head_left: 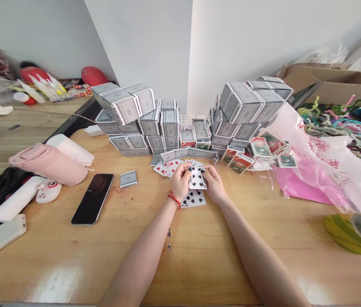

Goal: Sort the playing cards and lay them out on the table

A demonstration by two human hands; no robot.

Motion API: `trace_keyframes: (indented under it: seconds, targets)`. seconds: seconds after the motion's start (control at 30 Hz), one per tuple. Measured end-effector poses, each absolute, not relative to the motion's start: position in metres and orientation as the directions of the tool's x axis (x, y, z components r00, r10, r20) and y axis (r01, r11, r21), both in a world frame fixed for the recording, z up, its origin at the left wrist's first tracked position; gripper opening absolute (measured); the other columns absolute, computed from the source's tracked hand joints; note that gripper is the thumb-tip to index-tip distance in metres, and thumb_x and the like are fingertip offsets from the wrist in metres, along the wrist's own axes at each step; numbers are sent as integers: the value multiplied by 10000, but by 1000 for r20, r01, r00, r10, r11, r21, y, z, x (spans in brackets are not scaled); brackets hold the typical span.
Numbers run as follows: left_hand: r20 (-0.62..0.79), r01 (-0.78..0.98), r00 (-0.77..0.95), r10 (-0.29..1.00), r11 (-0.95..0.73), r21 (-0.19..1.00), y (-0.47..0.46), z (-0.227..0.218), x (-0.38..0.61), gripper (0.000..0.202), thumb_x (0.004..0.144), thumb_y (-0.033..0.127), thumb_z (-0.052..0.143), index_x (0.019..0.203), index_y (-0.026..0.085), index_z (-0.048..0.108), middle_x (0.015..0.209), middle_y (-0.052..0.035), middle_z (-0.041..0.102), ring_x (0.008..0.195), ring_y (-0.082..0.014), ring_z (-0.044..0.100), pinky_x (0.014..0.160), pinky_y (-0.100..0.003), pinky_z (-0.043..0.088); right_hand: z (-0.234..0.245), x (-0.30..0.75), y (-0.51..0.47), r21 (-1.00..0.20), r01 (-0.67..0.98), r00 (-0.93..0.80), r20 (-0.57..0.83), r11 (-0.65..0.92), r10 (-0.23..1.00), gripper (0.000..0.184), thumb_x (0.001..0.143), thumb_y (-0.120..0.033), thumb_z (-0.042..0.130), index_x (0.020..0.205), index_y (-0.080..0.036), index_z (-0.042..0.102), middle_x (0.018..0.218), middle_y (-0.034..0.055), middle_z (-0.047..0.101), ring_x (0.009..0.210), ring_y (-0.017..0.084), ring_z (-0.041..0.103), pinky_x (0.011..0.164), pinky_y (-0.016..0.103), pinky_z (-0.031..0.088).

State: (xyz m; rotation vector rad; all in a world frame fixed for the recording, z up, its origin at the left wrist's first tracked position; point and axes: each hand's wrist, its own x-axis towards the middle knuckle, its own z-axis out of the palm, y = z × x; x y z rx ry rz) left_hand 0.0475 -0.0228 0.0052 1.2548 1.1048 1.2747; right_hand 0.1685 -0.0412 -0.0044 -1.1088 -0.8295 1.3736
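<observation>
Between my two hands is a playing card point(197, 181), a spade shown face up. My left hand point(180, 181), with a red string at the wrist, pinches its left edge. On the opposite edge, the fingers of my right hand point(214, 182) are closed. Beneath it a seven of spades point(194, 199) lies on the table. Several heart cards point(167, 167) are spread face up just beyond my left hand. A low row of cards standing on edge point(188, 152) runs behind them. Off to the left lies a small face-down card stack point(128, 178).
Stacked blocks of grey-backed cards rise at back left point(129, 106) and back right point(247, 106). Card boxes point(241, 162) lie at right, near pink plastic wrapping point(314, 170) and a tape roll point(356, 232). A phone point(93, 199) and a pink bottle point(50, 164) are at left.
</observation>
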Motion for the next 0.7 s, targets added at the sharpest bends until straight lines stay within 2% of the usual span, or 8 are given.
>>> trace_keyframes:
  seconds: [0.2,0.43,0.53,0.6,0.7]
  targets:
    - [161,16,34,986,-162,987,-23,2,48,113,755,206,502,830,180,582,608,33,486,529,-71,422,527,-179,359,-1,168,-40,-906,-401,52,-166,-132,985,150,676,-296,571,800,-236,511,552,-62,418,444,91,344,422,209,258]
    - [223,86,132,966,-236,968,-20,3,39,125,748,198,505,809,197,614,608,25,523,529,-82,455,511,-187,363,-1,169,-40,-891,-444,96,-155,-97,983,83,649,-244,579,702,-214,522,586,-51,439,467,86,356,430,207,265]
    - [239,147,166,957,-264,953,-19,5,35,140,750,187,499,798,198,631,619,14,554,525,-86,470,506,-191,369,1,171,-41,-849,-511,19,-170,-136,985,94,653,-261,565,723,-212,525,580,-38,480,493,108,429,450,219,323]
    - [255,181,182,950,-287,941,-19,5,33,158,757,180,492,811,199,639,651,6,587,527,-87,480,504,-192,376,2,171,-41,-816,-544,-38,-207,-194,978,139,691,-333,543,755,-210,529,580,-20,516,517,134,481,477,247,376]
    - [289,227,210,934,-334,915,-18,5,31,184,769,170,484,843,203,649,744,-4,643,563,-90,516,537,-197,409,1,170,-40,-804,-549,-15,-263,-228,965,211,709,-405,582,760,-208,527,607,-11,555,555,142,527,520,261,427]
